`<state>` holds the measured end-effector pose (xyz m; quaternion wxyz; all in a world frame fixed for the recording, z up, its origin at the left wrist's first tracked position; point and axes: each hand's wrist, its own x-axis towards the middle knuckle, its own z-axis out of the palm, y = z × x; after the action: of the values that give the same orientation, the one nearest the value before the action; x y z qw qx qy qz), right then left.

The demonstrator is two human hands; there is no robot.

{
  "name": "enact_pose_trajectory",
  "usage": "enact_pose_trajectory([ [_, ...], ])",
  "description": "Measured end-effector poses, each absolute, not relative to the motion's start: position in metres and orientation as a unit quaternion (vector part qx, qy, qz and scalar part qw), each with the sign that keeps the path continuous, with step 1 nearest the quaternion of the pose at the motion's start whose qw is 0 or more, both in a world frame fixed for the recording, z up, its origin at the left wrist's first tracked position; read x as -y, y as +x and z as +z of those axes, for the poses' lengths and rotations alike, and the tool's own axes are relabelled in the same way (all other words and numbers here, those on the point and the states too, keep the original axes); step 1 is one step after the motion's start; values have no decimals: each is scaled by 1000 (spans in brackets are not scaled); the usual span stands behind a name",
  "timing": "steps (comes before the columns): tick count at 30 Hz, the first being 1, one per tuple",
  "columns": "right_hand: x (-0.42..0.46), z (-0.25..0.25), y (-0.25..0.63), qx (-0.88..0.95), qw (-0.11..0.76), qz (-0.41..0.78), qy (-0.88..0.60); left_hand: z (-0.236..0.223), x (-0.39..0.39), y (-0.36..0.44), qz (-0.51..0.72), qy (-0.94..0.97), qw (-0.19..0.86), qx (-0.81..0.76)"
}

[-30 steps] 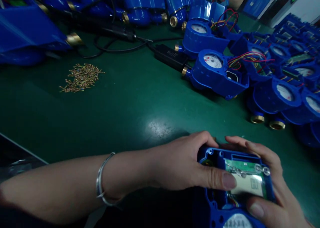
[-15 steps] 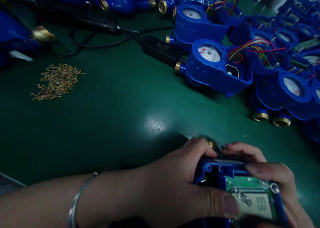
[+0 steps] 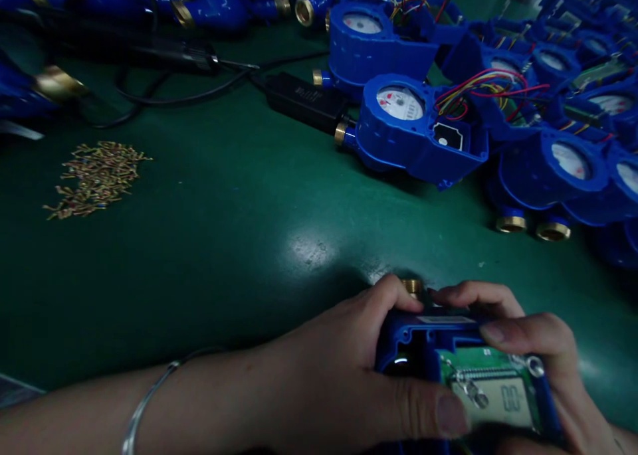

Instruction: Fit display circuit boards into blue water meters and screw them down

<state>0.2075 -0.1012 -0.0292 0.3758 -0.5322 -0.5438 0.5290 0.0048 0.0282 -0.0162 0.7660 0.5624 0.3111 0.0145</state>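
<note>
Both my hands hold an open blue water meter point(image 3: 423, 332) at the bottom right of the head view. My left hand point(image 3: 343, 368) wraps its left side, the thumb pressing on the green circuit board with its small display point(image 3: 491, 388). My right hand point(image 3: 538, 349) grips the right side, fingers curled over the top edge. A brass fitting point(image 3: 413, 285) sticks out behind the meter. A thin bangle point(image 3: 144, 402) sits on my left wrist.
On the green mat point(image 3: 239, 229) lies a pile of small brass screws point(image 3: 94, 176) at the left. Several blue meters with coloured wires point(image 3: 413, 123) crowd the right and back. A black adapter point(image 3: 304, 99) with cables lies at the top centre.
The held meter has sunk lower in the picture, so its dial is out of sight. The view has shifted, with the screws and the other meters sliding left. My grip is unchanged.
</note>
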Motion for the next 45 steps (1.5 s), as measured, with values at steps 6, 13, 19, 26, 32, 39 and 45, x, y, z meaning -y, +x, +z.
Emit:
enact_pose_trajectory([
  [6,85,-33,206,548,437,519,-489,-16,-35,8,-10,541,797,-269],
  [13,92,-28,233,584,407,556,-429,-15,-40,11,-37,495,824,-273],
  [19,122,-41,240,504,456,585,-441,-13,-36,12,-36,472,828,-302],
  [26,121,-45,227,497,514,529,-458,-9,-32,14,-25,472,827,-303],
  [32,115,-31,232,629,477,302,-534,-11,-33,14,-15,470,830,-299],
  [39,107,7,235,774,352,116,-514,-17,-30,12,13,466,831,-305],
  [45,104,28,230,818,251,112,-505,-15,-29,13,25,499,814,-297],
])
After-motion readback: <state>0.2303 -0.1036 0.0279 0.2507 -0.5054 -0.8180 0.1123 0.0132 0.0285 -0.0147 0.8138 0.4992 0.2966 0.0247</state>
